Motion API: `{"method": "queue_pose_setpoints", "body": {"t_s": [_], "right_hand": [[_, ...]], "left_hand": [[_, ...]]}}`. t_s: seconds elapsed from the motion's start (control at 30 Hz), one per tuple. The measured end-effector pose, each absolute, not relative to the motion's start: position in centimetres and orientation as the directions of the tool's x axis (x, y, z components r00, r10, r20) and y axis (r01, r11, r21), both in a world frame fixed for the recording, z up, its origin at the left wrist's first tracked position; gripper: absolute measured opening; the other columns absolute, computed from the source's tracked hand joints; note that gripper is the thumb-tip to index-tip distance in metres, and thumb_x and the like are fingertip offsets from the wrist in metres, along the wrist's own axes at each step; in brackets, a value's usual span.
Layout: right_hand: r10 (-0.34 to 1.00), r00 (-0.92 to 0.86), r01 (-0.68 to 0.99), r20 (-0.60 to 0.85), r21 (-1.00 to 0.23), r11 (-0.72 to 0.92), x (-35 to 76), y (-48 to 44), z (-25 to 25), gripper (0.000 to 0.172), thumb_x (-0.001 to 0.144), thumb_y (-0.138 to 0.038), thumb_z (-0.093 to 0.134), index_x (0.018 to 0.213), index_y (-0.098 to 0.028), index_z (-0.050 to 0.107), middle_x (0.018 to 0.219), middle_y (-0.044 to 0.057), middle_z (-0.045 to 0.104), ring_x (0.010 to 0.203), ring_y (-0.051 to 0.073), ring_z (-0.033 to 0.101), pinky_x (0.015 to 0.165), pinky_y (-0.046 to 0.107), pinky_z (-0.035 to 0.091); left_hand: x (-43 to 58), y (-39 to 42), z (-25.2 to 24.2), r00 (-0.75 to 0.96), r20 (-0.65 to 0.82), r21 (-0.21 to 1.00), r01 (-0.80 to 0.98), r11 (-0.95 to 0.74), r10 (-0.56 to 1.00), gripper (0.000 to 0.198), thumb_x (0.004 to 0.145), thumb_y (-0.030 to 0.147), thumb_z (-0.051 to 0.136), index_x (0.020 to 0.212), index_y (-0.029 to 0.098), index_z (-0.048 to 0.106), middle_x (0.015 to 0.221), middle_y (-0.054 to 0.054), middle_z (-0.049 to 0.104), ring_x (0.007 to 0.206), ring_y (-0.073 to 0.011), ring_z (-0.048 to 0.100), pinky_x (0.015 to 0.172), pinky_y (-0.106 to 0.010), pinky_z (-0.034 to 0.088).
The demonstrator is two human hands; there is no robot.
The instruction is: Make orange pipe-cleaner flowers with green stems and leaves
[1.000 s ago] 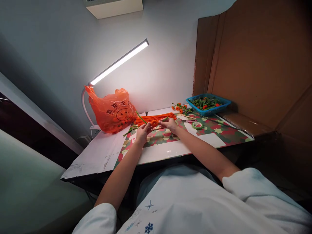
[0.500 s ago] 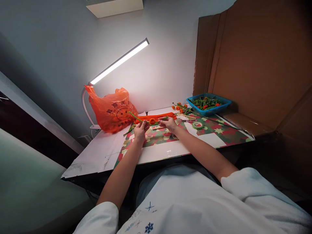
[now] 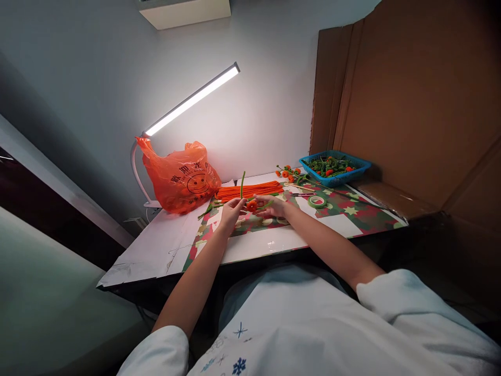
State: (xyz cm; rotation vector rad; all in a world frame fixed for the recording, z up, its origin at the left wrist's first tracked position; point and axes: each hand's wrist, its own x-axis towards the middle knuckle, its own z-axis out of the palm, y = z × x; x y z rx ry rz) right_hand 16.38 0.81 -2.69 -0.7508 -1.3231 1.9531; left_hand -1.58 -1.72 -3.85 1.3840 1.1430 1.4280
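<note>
Between my two hands is a small orange flower [image 3: 251, 206] with green stems. My left hand [image 3: 231, 214] is closed on it from the left, and a green stem [image 3: 243, 184] rises upright above those fingertips. On the right side, my right hand [image 3: 275, 207] pinches the flower's green part, its fingers partly curled. Just behind the hands lies a bundle of orange pipe cleaners [image 3: 250, 190]. Green stems [image 3: 209, 210] lie to the left of my left hand. A roll of green tape [image 3: 317, 201] is to the right of my right hand.
An orange plastic bag [image 3: 180, 180] stands at the left beside a lit lamp [image 3: 191, 99]. At the back right, a blue basket [image 3: 340, 180] holds green stems and orange flowers. More orange flowers [image 3: 287, 173] lie left of it. Cardboard [image 3: 407, 104] stands on the right.
The flower has moved slightly right and nearer to me. The green stem at my left hand has swung from leaning left to upright. My right hand has come lower, its fingers more spread.
</note>
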Motion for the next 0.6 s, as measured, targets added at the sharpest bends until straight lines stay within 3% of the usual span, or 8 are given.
{"method": "queue_pose_setpoints", "body": {"t_s": [0.13, 0.33, 0.6], "right_hand": [[0.747, -0.662, -0.103, -0.051, -0.982, -0.159, 15.7, 0.3, -3.4, 0.032, 0.066, -0.042, 0.08, 0.085, -0.017, 0.072, 0.079, 0.007, 0.07, 0.072, 0.017, 0.065, 0.063, 0.026, 0.054], [0.798, -0.602, -0.092, 0.007, -0.994, -0.06, 15.3, 0.2, -3.4, 0.033, 0.059, -0.04, 0.084, 0.073, -0.013, 0.071, 0.065, 0.006, 0.069, 0.06, 0.014, 0.063, 0.055, 0.023, 0.049], [0.796, -0.605, -0.101, -0.018, -0.99, -0.099, 15.2, -0.6, -2.3, 0.033, 0.059, -0.039, 0.085, 0.069, -0.011, 0.07, 0.061, 0.005, 0.067, 0.062, 0.014, 0.064, 0.059, 0.023, 0.049]], "left_hand": [[-1.3, -2.1, -3.7, -0.016, 0.298, 0.95, 0.107, -0.295, 0.954, 0.045, 0.058, 0.058, 0.077, 0.069, 0.016, 0.067, 0.062, 0.0, 0.063, 0.053, -0.0098, 0.058, 0.052, -0.021, 0.049], [-1.5, -1.7, -3.9, -0.116, 0.323, 0.94, 0.153, -0.305, 0.939, 0.043, 0.057, 0.056, 0.078, 0.062, 0.015, 0.064, 0.053, 0.001, 0.057, 0.047, -0.0091, 0.053, 0.045, -0.02, 0.046], [-1.6, -1.5, -4.0, -0.185, 0.339, 0.936, 0.162, -0.311, 0.922, 0.038, 0.059, 0.049, 0.077, 0.063, 0.014, 0.064, 0.055, 0.001, 0.057, 0.048, -0.01, 0.053, 0.04, -0.02, 0.046]]}}
